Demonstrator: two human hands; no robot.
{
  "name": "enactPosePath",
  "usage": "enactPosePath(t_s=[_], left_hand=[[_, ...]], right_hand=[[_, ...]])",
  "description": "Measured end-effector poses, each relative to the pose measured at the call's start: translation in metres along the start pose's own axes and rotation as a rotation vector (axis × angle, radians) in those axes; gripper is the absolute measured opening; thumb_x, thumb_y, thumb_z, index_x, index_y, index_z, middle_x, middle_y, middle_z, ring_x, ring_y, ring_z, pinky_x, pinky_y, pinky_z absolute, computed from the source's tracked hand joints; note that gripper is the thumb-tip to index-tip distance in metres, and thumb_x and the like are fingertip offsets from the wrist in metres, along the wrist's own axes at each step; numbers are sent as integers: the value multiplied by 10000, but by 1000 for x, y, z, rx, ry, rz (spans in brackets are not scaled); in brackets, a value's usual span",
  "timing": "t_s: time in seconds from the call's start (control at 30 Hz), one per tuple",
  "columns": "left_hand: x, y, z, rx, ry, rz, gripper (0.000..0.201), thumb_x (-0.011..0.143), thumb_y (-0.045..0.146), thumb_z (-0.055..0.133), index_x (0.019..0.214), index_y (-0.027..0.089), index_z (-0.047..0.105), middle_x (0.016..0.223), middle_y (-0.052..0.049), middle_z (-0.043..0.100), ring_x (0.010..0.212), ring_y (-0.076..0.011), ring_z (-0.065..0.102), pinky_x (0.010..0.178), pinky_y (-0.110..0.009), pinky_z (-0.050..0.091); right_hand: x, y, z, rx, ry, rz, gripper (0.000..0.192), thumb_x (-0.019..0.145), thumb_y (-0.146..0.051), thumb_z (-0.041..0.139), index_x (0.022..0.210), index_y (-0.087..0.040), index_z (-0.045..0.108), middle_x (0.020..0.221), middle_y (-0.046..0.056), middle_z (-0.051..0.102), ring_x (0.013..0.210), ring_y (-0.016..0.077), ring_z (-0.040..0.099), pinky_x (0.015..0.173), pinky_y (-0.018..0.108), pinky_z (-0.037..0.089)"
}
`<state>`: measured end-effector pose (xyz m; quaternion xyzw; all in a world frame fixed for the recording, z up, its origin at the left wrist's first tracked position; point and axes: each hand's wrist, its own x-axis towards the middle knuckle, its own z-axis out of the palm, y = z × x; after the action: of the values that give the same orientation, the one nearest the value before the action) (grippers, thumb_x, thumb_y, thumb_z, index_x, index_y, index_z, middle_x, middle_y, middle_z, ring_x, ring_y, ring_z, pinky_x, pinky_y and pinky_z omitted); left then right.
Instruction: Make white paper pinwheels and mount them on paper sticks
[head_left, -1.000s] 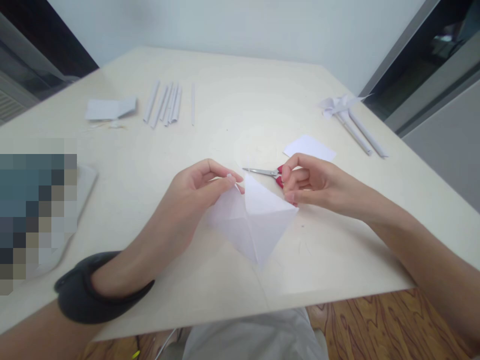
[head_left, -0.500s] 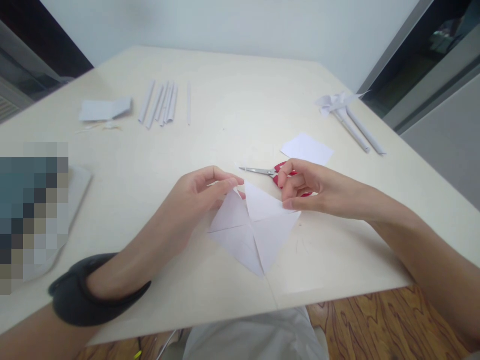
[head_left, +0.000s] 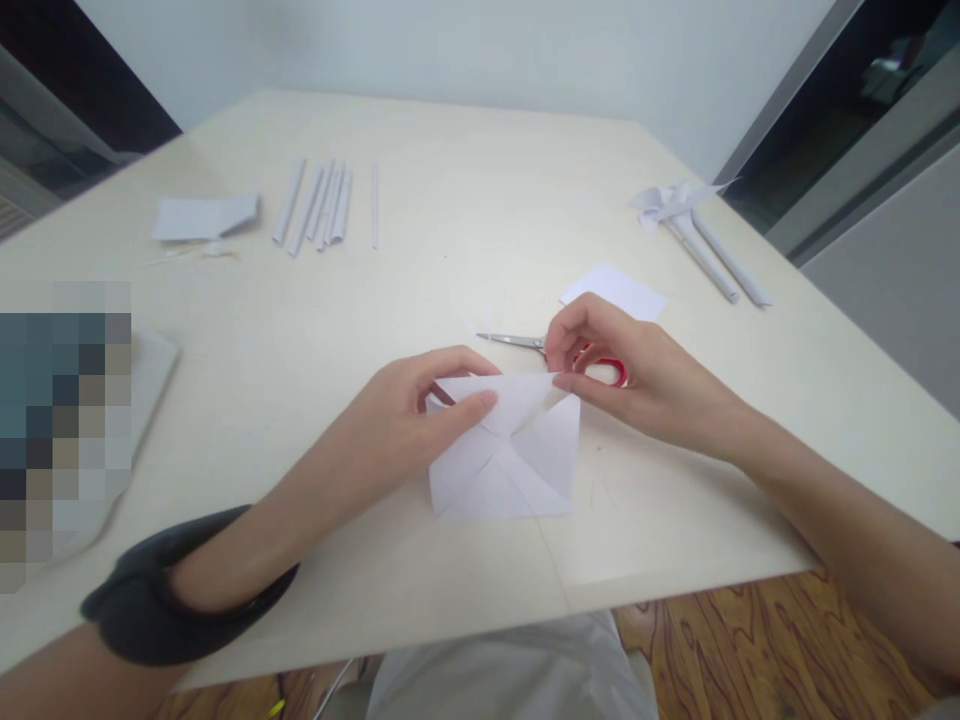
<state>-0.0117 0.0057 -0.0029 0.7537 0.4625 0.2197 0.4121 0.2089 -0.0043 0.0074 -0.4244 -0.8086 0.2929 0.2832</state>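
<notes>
A white square of paper [head_left: 517, 485], with diagonal slits or folds meeting near its middle, is held just above the table near its front edge. My left hand [head_left: 427, 410] pinches its upper left part, thumb on top and fingers behind. With thumb and fingertips, my right hand [head_left: 600, 350] grips the upper right corner. Behind the right hand lie scissors [head_left: 517, 341] with red handles, partly covered by the fingers. Another white paper sheet [head_left: 615, 292] rests beyond that hand.
Several rolled paper tubes [head_left: 315, 205] lie at the back left, beside a folded paper piece [head_left: 202, 218]. At the right, two tubes [head_left: 712, 255] carry crumpled paper. A blurred-out object [head_left: 67, 430] stands at the left. The white table [head_left: 480, 180] ends close to my lap.
The paper has turned so its edge now faces the scissors, where a corner pointed before. My right hand has moved slightly up and left, and my left thumb now lies over the paper.
</notes>
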Motion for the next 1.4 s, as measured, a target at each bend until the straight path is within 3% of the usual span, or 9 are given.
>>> enactPosePath(t_s=[0.17,0.27,0.37,0.6,0.77,1.0,1.13,1.4], left_hand=[[2,5,-1,-7,-150,-25,263,839,380,485,759,230,685,774,16,679,694,-159,594,533,-204,413],[2,4,-3,-27,-136,-38,227,825,336,511,757,236,704,842,16,699,780,-173,619,610,-217,442],[2,-2,-4,-49,-114,-41,161,786,262,552,799,260,713,876,22,712,795,-173,640,640,-218,465],[2,-1,-2,-240,-314,-104,167,773,295,592,890,230,692,832,-14,713,787,-177,656,727,-258,509],[3,3,4,-304,-290,-124,179,798,333,575,791,200,695,785,-15,706,744,-161,644,672,-230,486],[2,-5,6,-361,-192,-134,143,787,330,623,760,202,681,691,30,687,608,-109,601,549,-165,432],[1,-2,5,-367,-179,-143,170,795,348,613,756,202,691,699,25,690,598,-111,596,526,-160,426],[1,-1,7,-434,-164,-184,142,769,310,638,758,184,701,726,11,704,638,-120,617,538,-148,442]], right_hand=[[0,-1,5,83,-86,-31,194,827,-108,519,985,-207,465,920,18,578,790,118,567,659,242,470],[-1,-1,11,82,-143,-49,202,817,-142,555,989,-210,473,907,10,579,805,123,564,705,264,482],[-1,-1,14,39,-128,-45,202,801,-149,574,969,-204,476,909,9,577,806,126,562,730,282,485],[-1,-5,22,81,-78,-69,176,817,-93,516,950,-192,459,889,15,577,815,125,569,734,283,496],[-1,-7,30,216,-43,-54,167,808,-99,560,925,-185,478,877,8,572,818,120,576,747,279,506],[4,-1,25,338,-97,146,50,817,-149,555,862,-164,573,890,19,621,824,130,604,758,287,507],[3,-1,27,224,-25,68,56,800,-123,566,838,-151,596,841,11,631,782,119,596,731,269,498],[-4,-2,29,-134,91,-225,118,836,-88,507,863,-124,616,812,34,609,748,117,556,640,249,453]])
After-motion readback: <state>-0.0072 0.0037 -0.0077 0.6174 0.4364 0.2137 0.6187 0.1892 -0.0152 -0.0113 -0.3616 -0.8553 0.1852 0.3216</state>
